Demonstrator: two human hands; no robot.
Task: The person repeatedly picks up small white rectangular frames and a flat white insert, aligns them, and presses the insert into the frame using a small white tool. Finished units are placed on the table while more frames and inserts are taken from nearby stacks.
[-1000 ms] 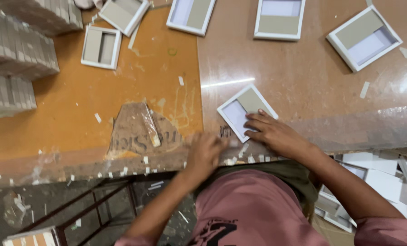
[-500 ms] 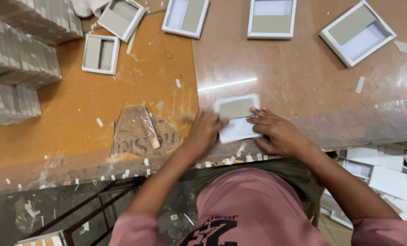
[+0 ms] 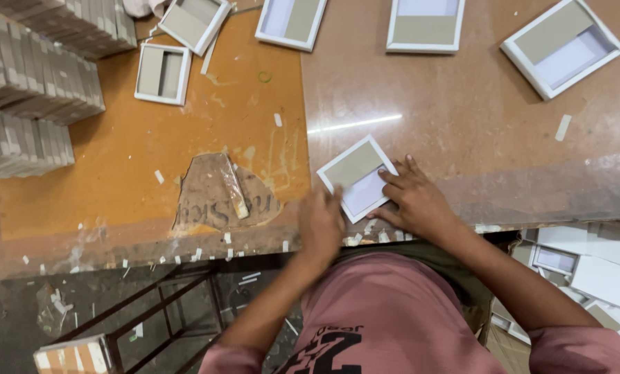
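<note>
- Head view: near the middle of the frame, a small white-rimmed tray [image 3: 357, 176] with a grey card half and a white half lies flat by the table's [image 3: 462, 125] front edge, turned at a slant.
- The right hand [image 3: 415, 201] rests on its lower right side, fingers spread and pressing flat, not closed round it.
- The left hand [image 3: 321, 220] touches the tray's lower left edge; it is blurred, so I cannot tell how its fingers sit.
- Along the top of the frame lie more such trays [image 3: 563, 47].
- Upper left, stacked grey boards [image 3: 39, 83] stand in rows.
- Left of the hands, a torn patch [image 3: 220, 194] shows in the orange surface.
- Lower right, white box parts [image 3: 594, 263] are piled below the table.
</note>
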